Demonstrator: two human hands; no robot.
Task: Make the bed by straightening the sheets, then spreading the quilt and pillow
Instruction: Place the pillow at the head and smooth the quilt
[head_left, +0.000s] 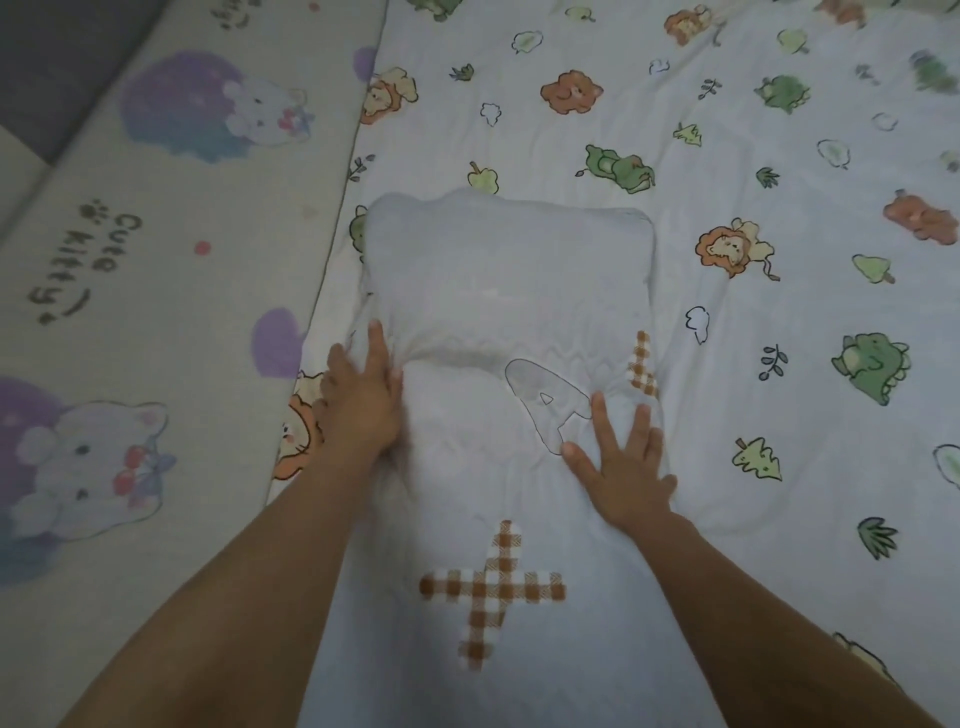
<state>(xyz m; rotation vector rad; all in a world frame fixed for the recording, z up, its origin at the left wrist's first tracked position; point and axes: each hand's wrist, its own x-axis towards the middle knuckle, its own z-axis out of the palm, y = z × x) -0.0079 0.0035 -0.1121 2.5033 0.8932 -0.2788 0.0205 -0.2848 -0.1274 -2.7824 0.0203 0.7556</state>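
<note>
A pale white pillow with brown checked cross patches and a stitched letter A lies lengthwise on the quilt, which is white with lions, bears, green animals and leaves. My left hand presses flat against the pillow's left side, fingers straight. On the pillow's right side my right hand lies flat with fingers spread, just below the letter A. The pillow is dented and creased between the two hands.
Left of the quilt's edge the sheet shows, cream with purple blobs, white kittens and the words "Cute kitty". A dark grey surface fills the top left corner. The quilt runs on to the right and far edges of the view.
</note>
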